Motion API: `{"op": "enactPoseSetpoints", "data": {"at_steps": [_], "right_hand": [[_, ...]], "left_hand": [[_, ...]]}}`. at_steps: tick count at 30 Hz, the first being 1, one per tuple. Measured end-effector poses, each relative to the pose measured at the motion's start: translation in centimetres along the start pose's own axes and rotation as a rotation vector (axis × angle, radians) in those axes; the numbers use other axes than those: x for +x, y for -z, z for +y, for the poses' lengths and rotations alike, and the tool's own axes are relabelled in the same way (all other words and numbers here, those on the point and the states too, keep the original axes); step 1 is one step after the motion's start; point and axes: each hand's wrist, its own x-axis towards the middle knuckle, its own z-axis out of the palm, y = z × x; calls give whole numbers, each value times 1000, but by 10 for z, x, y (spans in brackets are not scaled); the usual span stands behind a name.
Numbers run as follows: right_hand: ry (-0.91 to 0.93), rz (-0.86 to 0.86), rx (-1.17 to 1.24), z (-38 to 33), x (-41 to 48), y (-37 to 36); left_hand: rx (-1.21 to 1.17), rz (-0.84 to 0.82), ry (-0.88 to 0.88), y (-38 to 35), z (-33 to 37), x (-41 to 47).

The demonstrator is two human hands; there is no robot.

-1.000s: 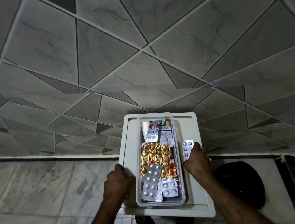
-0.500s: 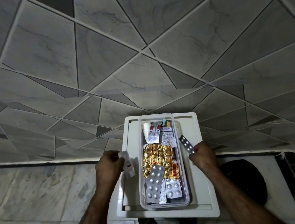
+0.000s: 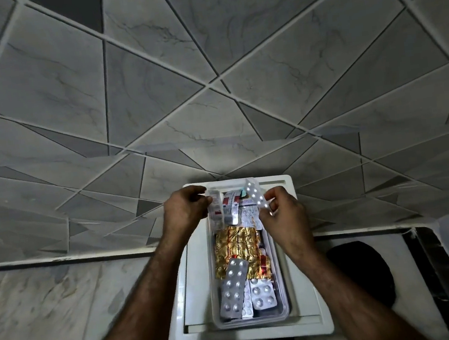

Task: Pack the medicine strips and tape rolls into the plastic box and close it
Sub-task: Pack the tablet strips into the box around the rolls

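A clear plastic box (image 3: 282,280) stands open on a white stool top (image 3: 313,324). Inside lie several medicine strips: a gold foil strip (image 3: 236,248), silver blister strips (image 3: 232,289) at the near end, and white printed strips at the far end. My left hand (image 3: 184,210) holds a white strip with red print (image 3: 215,205) over the box's far left corner. My right hand (image 3: 283,213) pinches a silver blister strip (image 3: 256,194) above the box's far right part. No tape rolls or lid show.
The white stool stands against a grey tiled wall (image 3: 206,74). A pale marble floor (image 3: 51,307) spreads to the left. A black round object (image 3: 363,271) lies on the floor to the right of the stool.
Both hands lifted their strips from beside the box and moved forward and inward. They now hold them over the box's far end.
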Motion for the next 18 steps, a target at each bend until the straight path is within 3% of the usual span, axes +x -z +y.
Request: {"op": "enactPoseSetpoints", "data": {"at_steps": [8, 11, 13, 18], "right_hand": [[109, -237, -154, 8, -4, -16], [139, -261, -221, 16, -7, -19], [146, -282, -185, 17, -7, -21], [-78, -53, 42, 34, 1, -18]], "left_hand": [[391, 32, -47, -5, -18, 4], [379, -15, 29, -7, -31, -2], [225, -78, 135, -8, -35, -7], [173, -199, 220, -13, -38, -18]]}}
